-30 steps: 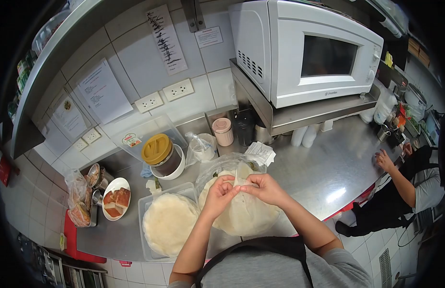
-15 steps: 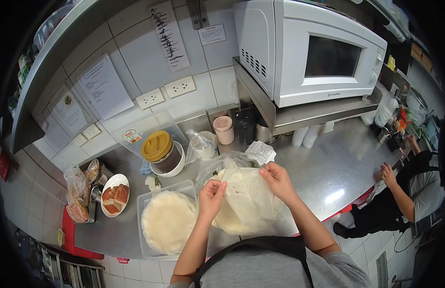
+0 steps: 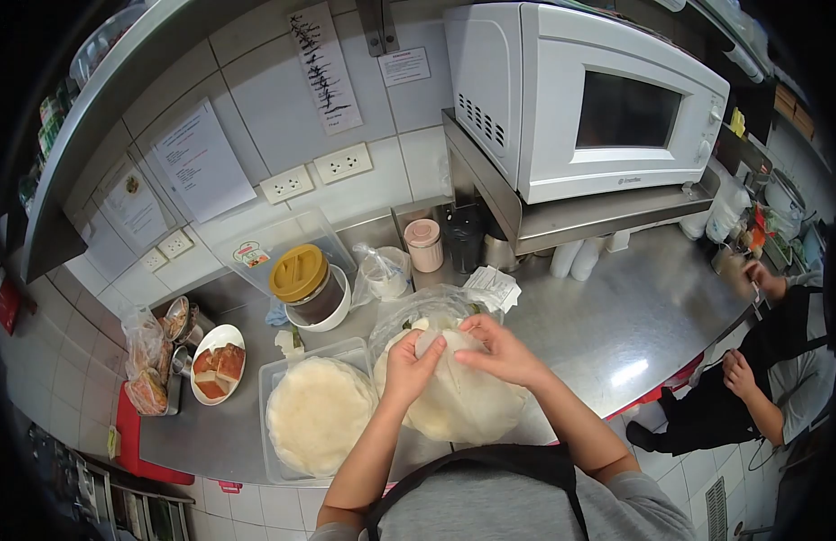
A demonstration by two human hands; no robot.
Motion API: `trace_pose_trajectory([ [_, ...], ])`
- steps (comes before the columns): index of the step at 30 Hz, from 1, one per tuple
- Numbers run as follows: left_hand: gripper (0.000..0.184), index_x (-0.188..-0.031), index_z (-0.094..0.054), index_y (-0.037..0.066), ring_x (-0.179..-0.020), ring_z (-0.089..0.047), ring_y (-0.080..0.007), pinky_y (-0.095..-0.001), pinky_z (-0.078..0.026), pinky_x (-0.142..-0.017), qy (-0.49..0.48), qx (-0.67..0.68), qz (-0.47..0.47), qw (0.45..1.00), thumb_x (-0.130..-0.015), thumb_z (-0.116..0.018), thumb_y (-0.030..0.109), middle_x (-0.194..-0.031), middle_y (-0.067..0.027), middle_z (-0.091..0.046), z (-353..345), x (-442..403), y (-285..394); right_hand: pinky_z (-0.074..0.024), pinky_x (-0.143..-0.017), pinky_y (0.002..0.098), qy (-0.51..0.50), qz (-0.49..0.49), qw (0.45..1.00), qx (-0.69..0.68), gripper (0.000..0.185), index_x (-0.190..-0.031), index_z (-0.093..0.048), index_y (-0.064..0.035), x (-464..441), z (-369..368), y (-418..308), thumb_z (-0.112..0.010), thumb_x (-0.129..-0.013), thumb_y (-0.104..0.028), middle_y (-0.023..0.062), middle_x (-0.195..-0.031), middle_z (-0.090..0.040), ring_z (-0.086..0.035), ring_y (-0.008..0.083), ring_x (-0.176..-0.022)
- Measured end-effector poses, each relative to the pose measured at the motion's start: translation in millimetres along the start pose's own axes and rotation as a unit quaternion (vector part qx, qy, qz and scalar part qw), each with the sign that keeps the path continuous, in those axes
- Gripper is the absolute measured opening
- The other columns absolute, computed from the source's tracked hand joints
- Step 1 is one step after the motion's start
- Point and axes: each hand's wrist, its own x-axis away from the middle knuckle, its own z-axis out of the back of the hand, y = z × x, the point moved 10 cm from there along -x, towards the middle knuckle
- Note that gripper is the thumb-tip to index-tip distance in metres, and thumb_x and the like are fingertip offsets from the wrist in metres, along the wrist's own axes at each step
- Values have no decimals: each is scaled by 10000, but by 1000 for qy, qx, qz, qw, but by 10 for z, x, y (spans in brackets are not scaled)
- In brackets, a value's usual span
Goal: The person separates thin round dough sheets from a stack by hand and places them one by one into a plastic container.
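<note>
A thin, pale, floppy wrapper sheet [image 3: 459,388], which looks like a spring roll wrapper, hangs over a clear plastic bag [image 3: 427,307]. My left hand [image 3: 413,365] pinches its upper edge between thumb and fingers. Close beside it, my right hand [image 3: 497,352] grips the same edge, with the sheet bunched between the two. More pale sheets seem to lie beneath, though I cannot tell them apart. Left of my left forearm, a stack of round wrappers [image 3: 319,417] fills a clear plastic container [image 3: 272,458].
Behind stand a yellow-lidded jar [image 3: 299,273] in a white bowl [image 3: 344,302] and a pink canister [image 3: 424,245]. Bread pieces sit on a white dish [image 3: 240,341] at left. A microwave [image 3: 562,99] overhangs the counter on a shelf. A co-worker [image 3: 779,361] stands at right.
My hands have come together along the wrapper's upper edge, gathering the sheet that was spread between them. At right, the co-worker's hands have moved.
</note>
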Motion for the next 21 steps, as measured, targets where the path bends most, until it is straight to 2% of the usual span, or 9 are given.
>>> trace_pose_trajectory([
  [2, 124, -829, -623, 36, -620, -500, -49, -213, -413, -564, 10, -60, -35, 998, -866, -655, 150, -711, 26, -613, -24, 27, 127, -434, -619, 262, 14, 11, 990, 137, 277, -921, -566, -6, -33, -21, 37, -675, -841, -248, 39, -742, -584, -525, 105, -685],
  [5, 129, -810, -618, 29, -589, -479, -52, -230, -410, -546, 47, -166, -89, 981, -863, -652, 141, -655, 7, -593, 16, 54, 345, -419, -551, 283, 43, -14, 970, 241, 280, -837, -584, 5, -42, 82, -18, -682, -827, -257, 42, -614, -538, -480, 126, -564],
  [8, 132, -807, -604, 14, -572, -486, -74, -256, -424, -543, 109, -225, -120, 961, -859, -641, 130, -625, -36, -587, 183, 89, 443, -419, -531, 251, 144, 24, 963, 227, 238, -782, -587, 8, 7, 352, 19, -681, -842, -202, -4, -637, -575, -506, 61, -591],
  [10, 143, -780, -589, 12, -578, -498, -84, -265, -431, -551, 147, -214, -106, 960, -862, -632, 122, -628, -29, -586, 374, 104, 315, -419, -527, 256, 181, -15, 967, 178, 209, -793, -588, 2, 43, 553, 135, -668, -850, -182, -14, -649, -582, -514, 64, -593],
  [11, 134, -789, -584, 14, -592, -507, -90, -265, -434, -559, 163, -172, -99, 967, -861, -628, 118, -646, -26, -589, 466, 108, 200, -419, -525, 258, 200, -35, 967, 154, 195, -798, -588, -1, 72, 652, 188, -662, -854, -173, -19, -655, -585, -518, 65, -595],
  [13, 118, -807, -573, 16, -621, -526, -102, -267, -440, -576, 195, -85, -85, 973, -861, -620, 110, -683, -19, -596, 625, 127, -30, -420, -536, 244, 196, -37, 980, 8, 152, -823, -602, -18, 106, 721, 270, -647, -858, -159, -20, -682, -593, -507, 60, -589],
  [17, 78, -898, -566, 25, -731, -576, -109, -238, -462, -654, 81, 68, -14, 994, -868, -602, 87, -846, -27, -644, 447, 104, -242, -427, -601, 218, 123, -50, 970, -201, 86, -877, -588, -45, 104, 500, 130, -615, -876, -126, -34, -839, -605, -517, 46, -684],
  [19, 104, -968, -574, 28, -781, -586, -97, -213, -466, -688, -9, 167, 2, 986, -878, -589, 78, -921, -34, -656, 239, 82, -113, -438, -680, 223, 48, -46, 976, -209, 61, -868, -572, -56, 66, 368, 266, -599, -872, -110, -4, -925, -604, -534, 62, -775],
  [21, 145, -1012, -586, 25, -801, -594, -87, -208, -471, -713, -56, 140, 23, 988, -877, -588, 76, -948, -40, -661, 89, 66, 78, -451, -726, 235, 4, -46, 977, -208, 50, -879, -560, -59, 54, 272, 308, -593, -863, -92, 19, -971, -609, -549, 79, -825],
])
